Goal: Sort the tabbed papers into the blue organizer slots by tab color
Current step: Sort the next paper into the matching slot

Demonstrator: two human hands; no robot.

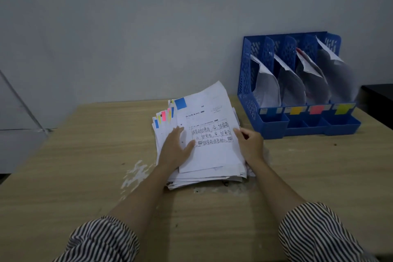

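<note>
A stack of white papers (204, 173) lies mid-table, with blue, pink and yellow tabs fanned out at its far left corner. The top sheet (212, 155) carries a comic-strip print and a blue tab (180, 103). My left hand (175, 148) rests flat on the stack's left side, fingers straight. My right hand (249, 141) pinches the top sheet's right edge. The blue organizer (246, 83) stands at the back right, its slots holding curled papers. Labels on its front run blue (270, 111), orange-yellow (296, 110), pink (316, 109) and yellow (342, 108).
The wooden table (85, 166) has chipped white patches near the stack's front left. A grey wall stands right behind the organizer. A dark object (380, 102) sits at the far right edge. A metal bar (23, 102) slants down at the left.
</note>
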